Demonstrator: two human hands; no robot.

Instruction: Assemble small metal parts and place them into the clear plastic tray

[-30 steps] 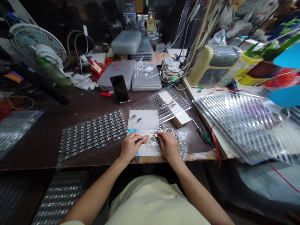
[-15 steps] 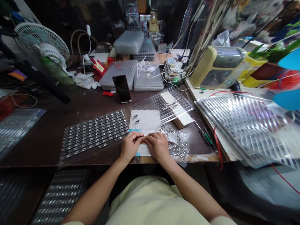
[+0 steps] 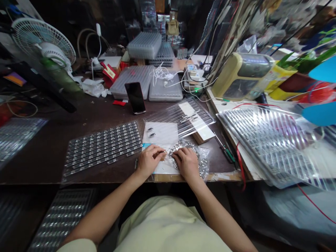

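My left hand (image 3: 150, 160) is over a white sheet (image 3: 168, 169), thumb and fingertips pinched together; whatever is between them is too small to make out. My right hand (image 3: 188, 162) rests at the left side of a heap of small shiny metal parts (image 3: 202, 161) on clear plastic. Its fingers are bent down and drawn together at the heap's edge, and what they pinch cannot be made out. Behind the hands, two small dark-and-silver pieces (image 3: 152, 134) lie on the upper part of the sheet. Left of my left hand, a tray with rows of similar pieces (image 3: 103, 148) covers the tabletop.
A clear ribbed tray (image 3: 168, 115) with several metal pieces partly overlies a white-topped block (image 3: 206, 134). A green-handled screwdriver (image 3: 228, 154) lies to its right. A phone (image 3: 135, 98) stands behind. More clear trays (image 3: 262, 147) are stacked at right; a fan (image 3: 44, 42) stands at left.
My hands, which were together over the sheet, have come apart. The right hand has moved right to the metal parts; the left stays over the sheet. The camera view has shifted slightly.
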